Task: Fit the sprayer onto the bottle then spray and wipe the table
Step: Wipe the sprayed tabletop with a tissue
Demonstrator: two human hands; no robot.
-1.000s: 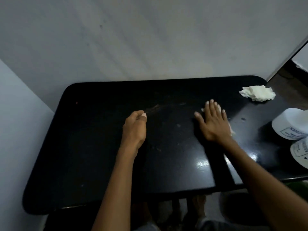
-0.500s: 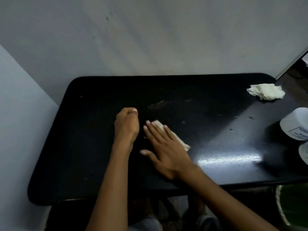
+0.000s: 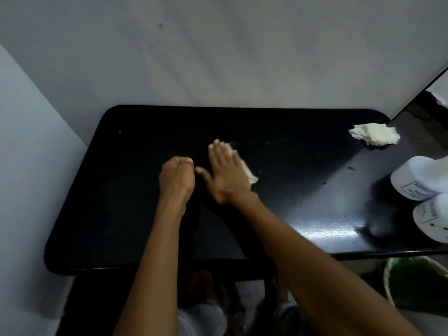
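Black table [image 3: 126,214], right hand [image 3: 226,177] fingers [image 3: 215,154] spread flat on tissue [image 3: 249,174].

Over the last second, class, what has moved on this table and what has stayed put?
The right hand, pressed flat on the white tissue, swept it leftward across the black table until it sits beside the left hand. The left fist, the crumpled tissue and the two white bottles stayed put.

Black table [image 3: 121,214] carries crumpled tissue [image 3: 374,134], two white bottles [image 3: 417,177], a cloth [image 3: 249,174].
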